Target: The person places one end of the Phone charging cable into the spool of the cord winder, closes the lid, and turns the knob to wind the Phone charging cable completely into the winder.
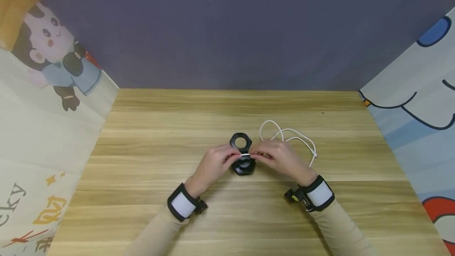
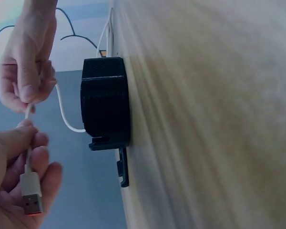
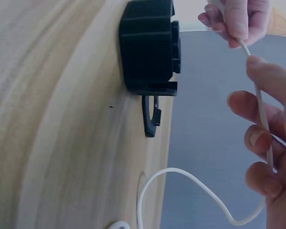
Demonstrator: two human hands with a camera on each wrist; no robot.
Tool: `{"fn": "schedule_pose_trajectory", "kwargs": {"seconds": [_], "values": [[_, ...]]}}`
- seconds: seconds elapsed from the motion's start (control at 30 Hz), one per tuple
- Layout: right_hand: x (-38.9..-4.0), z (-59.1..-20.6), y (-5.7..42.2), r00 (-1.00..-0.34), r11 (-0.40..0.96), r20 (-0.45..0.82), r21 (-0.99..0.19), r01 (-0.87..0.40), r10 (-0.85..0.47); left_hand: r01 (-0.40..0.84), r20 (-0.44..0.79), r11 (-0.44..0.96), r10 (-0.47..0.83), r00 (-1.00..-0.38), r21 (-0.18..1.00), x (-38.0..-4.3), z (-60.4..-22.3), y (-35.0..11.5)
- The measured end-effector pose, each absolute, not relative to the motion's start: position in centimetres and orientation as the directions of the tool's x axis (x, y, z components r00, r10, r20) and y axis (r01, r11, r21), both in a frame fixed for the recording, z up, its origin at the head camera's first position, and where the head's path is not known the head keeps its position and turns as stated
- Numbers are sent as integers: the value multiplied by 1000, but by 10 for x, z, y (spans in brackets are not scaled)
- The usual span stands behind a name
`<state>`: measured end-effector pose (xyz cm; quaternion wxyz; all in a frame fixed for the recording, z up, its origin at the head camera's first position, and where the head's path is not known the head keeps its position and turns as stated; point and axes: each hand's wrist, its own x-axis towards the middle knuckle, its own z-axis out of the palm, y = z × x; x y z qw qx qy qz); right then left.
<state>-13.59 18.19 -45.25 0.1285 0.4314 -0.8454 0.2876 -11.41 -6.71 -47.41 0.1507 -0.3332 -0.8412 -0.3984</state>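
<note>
A white USB cable (image 1: 245, 154) is stretched between my two hands above a black hexagonal case (image 1: 243, 166). My left hand (image 1: 217, 164) pinches it near the end; the USB plug (image 2: 31, 193) lies across the curled fingers in the left wrist view. A short way along, my right hand (image 1: 284, 159) pinches the cable between thumb and forefinger, and the cord runs on across its palm in the right wrist view. The case stands on the table with its ring-shaped lid (image 1: 240, 141) swung out behind it, round hole showing. Whether anything lies inside the case, I cannot tell.
Loose loops of the cable (image 1: 301, 134) spread over the wooden table (image 1: 160, 121) behind and right of my right hand. A dark grey wall (image 1: 227, 31) rises at the table's back edge. Printed panels (image 1: 42, 129) flank the left and right sides.
</note>
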Motion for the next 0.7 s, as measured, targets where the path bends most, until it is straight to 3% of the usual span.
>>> {"fn": "schedule_pose_trajectory", "kwargs": {"seconds": [0.4, 0.7], "values": [[-135, -465, 183, -606, 502, 415, -340, -795, -678, 653, 359, 561, 551, -754, 509, -113, -472, -66], [-133, -466, 180, -663, 583, 360, -315, -749, -656, 643, 341, 561, 554, -760, 521, -112, -474, -66]]}}
